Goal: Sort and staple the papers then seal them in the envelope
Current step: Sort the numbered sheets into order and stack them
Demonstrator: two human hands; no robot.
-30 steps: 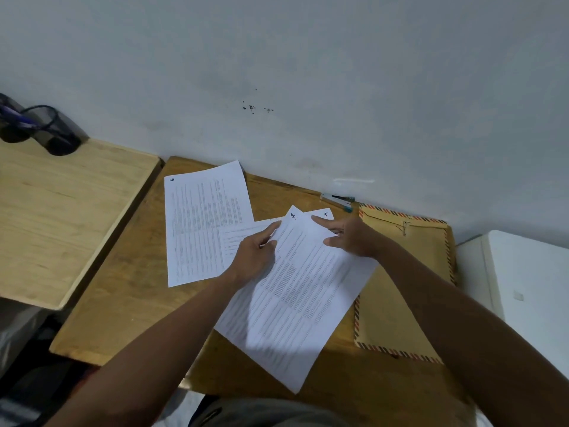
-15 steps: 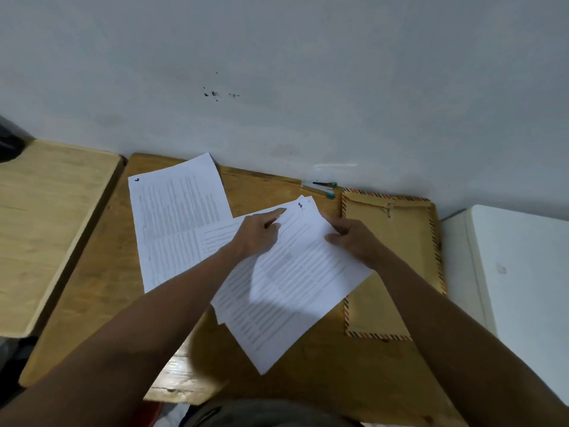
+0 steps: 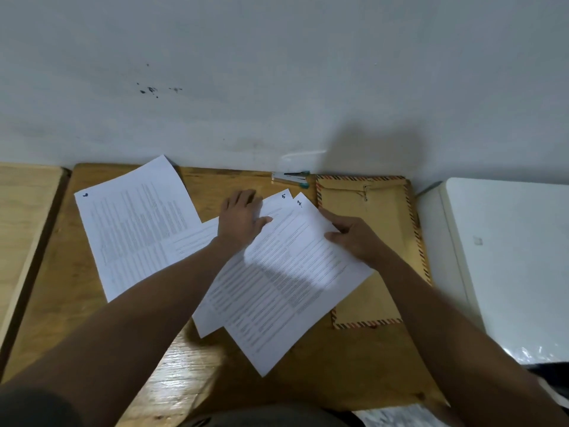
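Head view, looking down on wooden desk (image 3: pixel 77 303) set against pale wall.

Left hand (image 3: pixel 241 218): flat, fingers spread, palm pressing down on sheet marked "5" (image 3: pixel 281 201). Pins it, grips nothing.

Right hand (image 3: pixel 354 238): loosely curled at right edge of top sheet (image 3: pixel 295 272), thumb on paper, index pointing toward the handwritten corner no. Whether fingers go under the edge: can't tell.

Top sheet overlaps sheet "5", both angled, lying partly over brown envelope (image 3: pixel 378 229) w/ striped border. Envelope lies flat at right, string clasp toward wall. Third sheet (image 3: pixel 135 229) lies apart at left, corner no. looks like "6" or "9", too blurred to say. Stapler (image 3: pixel 291 179) at wall edge, between papers & envelope, untouched.

Step in hand, prob.: sorting by corner nos. To do well: keep left palm down so lower sheet can't slide, read each no. before moving, draw top sheet off sideways w/o creasing, then square all edges before stapling.

Count: 3 sheets clearly visible, poss. a 4th edge under the pair; 1 envelope; 1 stapler; 2 hands.
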